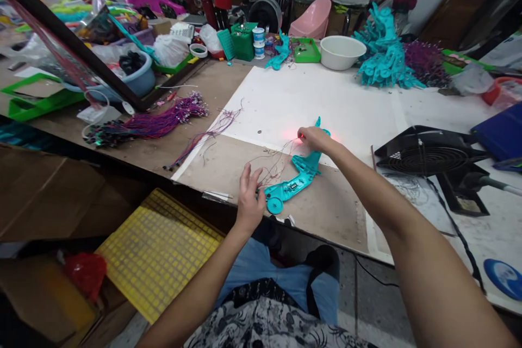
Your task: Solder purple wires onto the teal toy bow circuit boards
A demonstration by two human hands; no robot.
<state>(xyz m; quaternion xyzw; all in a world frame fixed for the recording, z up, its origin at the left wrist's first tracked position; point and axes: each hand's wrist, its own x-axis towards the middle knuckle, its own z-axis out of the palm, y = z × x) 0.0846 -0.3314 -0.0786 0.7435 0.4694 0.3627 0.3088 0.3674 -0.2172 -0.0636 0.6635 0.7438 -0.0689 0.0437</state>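
A teal plastic toy shell (299, 173) lies near the table's front edge, with thin red and purple wires (272, 166) running out of it. My left hand (249, 196) rests at its lower end by a round teal disc (274, 205), fingers curled onto the part and wires. My right hand (313, 138) is closed at the shell's upper end, where a small red light glows on the white sheet (326, 103). What its fingertips pinch is too small to name.
Bundled purple and red wires (150, 124) lie to the left. A black fan (428, 159) stands at right, a heap of teal parts (381, 57) and a white bowl (341, 51) at the back. A yellow grid tray (159, 250) sits below the table.
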